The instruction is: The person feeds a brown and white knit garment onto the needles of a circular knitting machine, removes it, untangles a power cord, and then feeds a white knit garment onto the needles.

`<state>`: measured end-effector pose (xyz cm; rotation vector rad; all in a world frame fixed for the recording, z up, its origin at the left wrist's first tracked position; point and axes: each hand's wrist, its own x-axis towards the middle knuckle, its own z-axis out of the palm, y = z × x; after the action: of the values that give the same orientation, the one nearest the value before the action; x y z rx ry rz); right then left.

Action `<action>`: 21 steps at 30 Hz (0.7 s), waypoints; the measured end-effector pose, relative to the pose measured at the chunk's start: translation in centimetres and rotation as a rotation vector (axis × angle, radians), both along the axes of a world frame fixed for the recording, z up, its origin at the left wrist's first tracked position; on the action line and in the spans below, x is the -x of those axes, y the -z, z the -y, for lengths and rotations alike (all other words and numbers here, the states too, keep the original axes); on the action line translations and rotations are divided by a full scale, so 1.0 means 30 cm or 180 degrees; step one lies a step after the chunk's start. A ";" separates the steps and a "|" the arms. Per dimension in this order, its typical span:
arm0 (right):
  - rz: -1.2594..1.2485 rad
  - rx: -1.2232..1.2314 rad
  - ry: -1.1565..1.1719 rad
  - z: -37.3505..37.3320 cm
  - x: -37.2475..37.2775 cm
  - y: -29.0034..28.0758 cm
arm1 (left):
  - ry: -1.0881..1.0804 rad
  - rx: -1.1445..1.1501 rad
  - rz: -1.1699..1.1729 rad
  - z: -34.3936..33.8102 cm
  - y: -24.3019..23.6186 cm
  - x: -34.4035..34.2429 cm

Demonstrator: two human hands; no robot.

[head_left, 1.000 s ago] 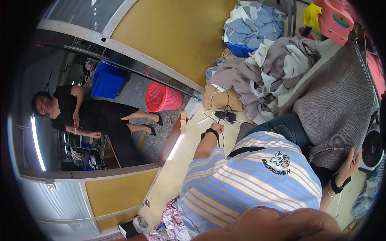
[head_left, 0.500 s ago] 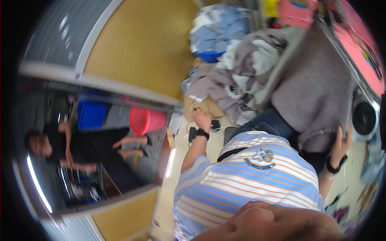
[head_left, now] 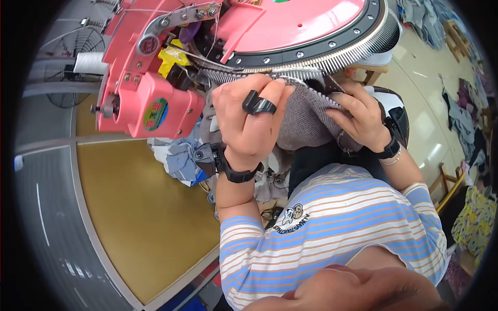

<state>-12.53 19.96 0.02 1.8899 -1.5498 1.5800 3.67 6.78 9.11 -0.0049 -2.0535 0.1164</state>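
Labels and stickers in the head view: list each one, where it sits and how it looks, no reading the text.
Round sticker: front of the pink machine housing, green, red and blue.
Small round badge: upper pink arm, metallic rim, red centre.
Shirt print: striped shirt chest, dark cartoon figure.

White thread cone (head_left: 89, 62) at 10 o'clock, beside a wire fan guard (head_left: 70, 67). Mustard-yellow floor panel (head_left: 140, 217) from 8 to 7 o'clock, edged by a grey strip (head_left: 46, 217). Heap of blue and grey cloth (head_left: 179, 158) near centre-left. Glossy cream floor (head_left: 436, 98) at 3 o'clock, strewn with garments (head_left: 459, 116). Wooden stool (head_left: 446, 184) at 4 o'clock; yellow patterned fabric (head_left: 474, 220) just beyond it.
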 end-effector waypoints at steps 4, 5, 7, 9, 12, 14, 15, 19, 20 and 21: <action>-0.0285 0.0149 0.0283 0.036 -0.013 -0.022 | 0.0506 -0.0174 0.0003 0.069 0.027 0.008; -0.0321 0.0136 0.0321 0.039 -0.015 -0.028 | 0.0464 -0.0184 0.0046 0.075 0.035 0.010; -0.0386 0.0146 0.0426 0.034 -0.019 -0.042 | 0.0335 -0.0186 0.0183 0.063 0.045 0.006; -0.0316 0.0151 0.0228 0.017 -0.012 -0.063 | 0.0392 -0.0072 0.0217 0.067 0.050 0.008; 0.0015 0.0111 -0.0259 0.003 0.008 -0.110 | 0.0377 -0.0139 0.0250 0.097 0.057 0.007; -0.0030 0.0069 -0.0415 -0.005 0.017 -0.155 | 0.0370 -0.0188 0.0241 0.113 0.057 -0.006; -0.0050 -0.0021 -0.0463 -0.009 0.021 -0.177 | 0.0365 -0.0205 0.0283 0.119 0.057 -0.013; -0.0065 -0.0149 -0.0614 -0.013 0.023 -0.230 | 0.0243 -0.0170 0.0382 0.130 0.061 -0.022; -0.0060 -0.0136 -0.0557 -0.009 0.026 -0.231 | 0.0183 -0.0130 0.0393 0.128 0.063 -0.019; -0.0048 -0.0120 -0.0500 -0.006 0.028 -0.231 | 0.0110 -0.0106 0.0396 0.126 0.064 -0.017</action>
<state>-13.38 20.13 6.94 2.0849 -1.4667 1.6050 4.17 2.99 7.19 -0.0276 -2.1784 0.0618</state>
